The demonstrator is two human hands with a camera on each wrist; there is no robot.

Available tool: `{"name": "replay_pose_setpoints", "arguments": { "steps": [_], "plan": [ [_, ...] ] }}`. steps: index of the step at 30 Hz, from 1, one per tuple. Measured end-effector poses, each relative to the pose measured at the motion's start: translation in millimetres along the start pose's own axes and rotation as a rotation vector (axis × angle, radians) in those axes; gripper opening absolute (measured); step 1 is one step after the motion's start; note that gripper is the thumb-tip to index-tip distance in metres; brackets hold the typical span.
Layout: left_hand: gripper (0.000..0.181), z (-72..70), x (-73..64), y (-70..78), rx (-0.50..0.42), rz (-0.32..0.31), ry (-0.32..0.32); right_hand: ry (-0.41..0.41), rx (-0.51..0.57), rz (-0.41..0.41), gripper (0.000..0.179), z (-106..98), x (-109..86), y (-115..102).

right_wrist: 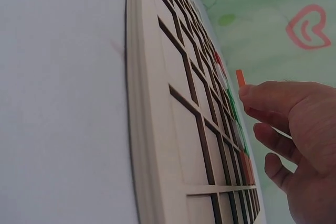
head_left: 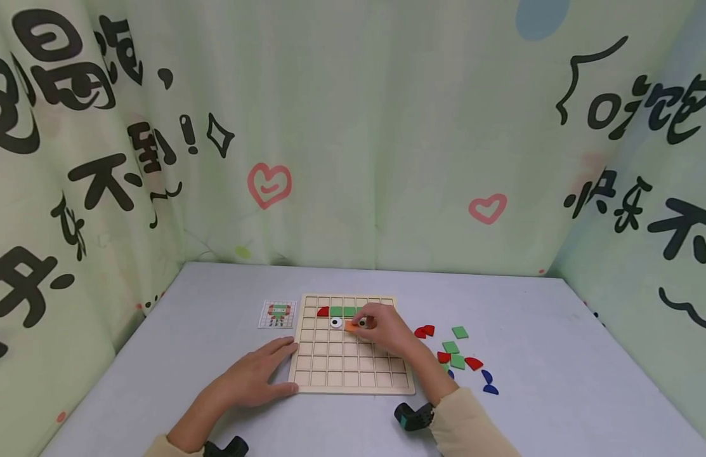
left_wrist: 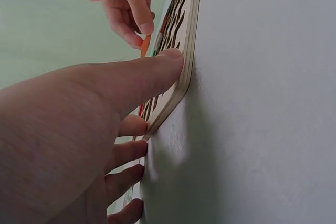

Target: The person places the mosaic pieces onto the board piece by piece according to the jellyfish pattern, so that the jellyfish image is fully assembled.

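Observation:
A wooden grid board (head_left: 353,390) lies on the table. Between thumb and fingertips, my right hand (head_left: 385,329) pinches an orange piece (head_left: 349,326) over the board's upper rows; the piece stands off the grid in the right wrist view (right_wrist: 241,78). Along the second row sit a red piece (head_left: 323,311) and green squares (head_left: 336,311), partly covered by the right hand. Below them are two round eye pieces, one on the left (head_left: 336,322) and one beside the right fingers (head_left: 362,322). My left hand (head_left: 257,376) rests at the board's left edge, fingers extended, thumb (left_wrist: 170,59) touching the near corner.
A small picture card (head_left: 277,314) with a gridded figure lies left of the board. To the right are scattered loose green squares (head_left: 459,332), red pieces (head_left: 474,364) and blue half-rounds (head_left: 491,390). A printed curtain (head_left: 375,158) hangs behind the table.

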State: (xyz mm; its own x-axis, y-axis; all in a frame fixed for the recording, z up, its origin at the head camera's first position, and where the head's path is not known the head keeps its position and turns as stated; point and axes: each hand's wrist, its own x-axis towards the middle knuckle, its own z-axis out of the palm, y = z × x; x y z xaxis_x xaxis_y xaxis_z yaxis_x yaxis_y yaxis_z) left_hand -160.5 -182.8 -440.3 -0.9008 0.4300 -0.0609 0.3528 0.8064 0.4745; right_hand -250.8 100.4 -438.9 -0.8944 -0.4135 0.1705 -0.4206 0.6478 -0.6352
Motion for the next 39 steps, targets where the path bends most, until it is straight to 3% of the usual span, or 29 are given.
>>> {"name": "replay_pose_setpoints", "arguments": {
  "steps": [16,39],
  "plan": [
    [0.078,-1.3,-0.5,-0.5,-0.03,-0.003,-0.019,-0.027,-0.003,-0.023,0.01,12,10.7,-10],
    [0.077,-0.9,-0.2,-0.2,-0.043,-0.011,-0.026,-0.045,0.009,0.02,0.009,31,26.0,-22]
  ]
}}
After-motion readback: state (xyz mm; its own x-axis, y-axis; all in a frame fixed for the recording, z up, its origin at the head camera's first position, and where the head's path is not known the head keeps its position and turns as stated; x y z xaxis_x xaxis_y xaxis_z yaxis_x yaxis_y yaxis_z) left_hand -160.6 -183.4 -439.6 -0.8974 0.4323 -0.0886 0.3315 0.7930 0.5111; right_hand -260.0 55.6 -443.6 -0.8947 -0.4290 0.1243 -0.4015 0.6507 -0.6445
